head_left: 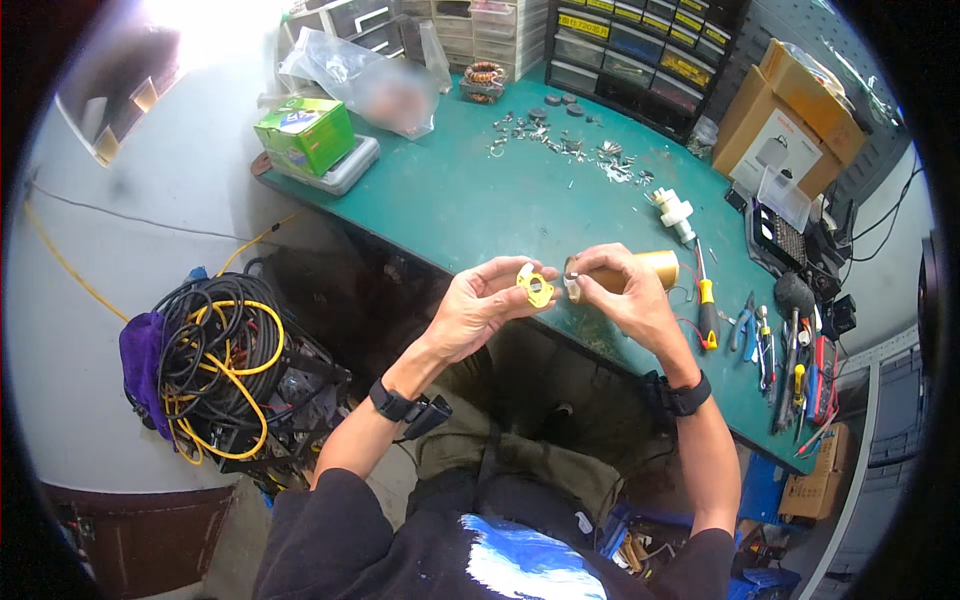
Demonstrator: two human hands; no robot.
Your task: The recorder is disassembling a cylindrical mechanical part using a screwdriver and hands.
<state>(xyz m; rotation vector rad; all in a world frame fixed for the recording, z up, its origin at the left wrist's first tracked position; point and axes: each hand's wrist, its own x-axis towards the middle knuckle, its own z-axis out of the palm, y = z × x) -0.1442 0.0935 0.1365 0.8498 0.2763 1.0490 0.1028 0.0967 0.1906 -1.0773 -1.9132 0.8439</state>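
My left hand [475, 308] pinches a yellow round plastic ring [541, 299]; at its three o'clock, my right hand [630, 293] grips a small pale piece [573, 288], a smooth gold cylinder [659, 268] at that hand's two o'clock.

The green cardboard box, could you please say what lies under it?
A flat grey plastic case, its right end showing; the green box covers much of its top.

Free green benchtop [580, 215] between gold cylinder [659, 266] and far metal scraps [613, 160].
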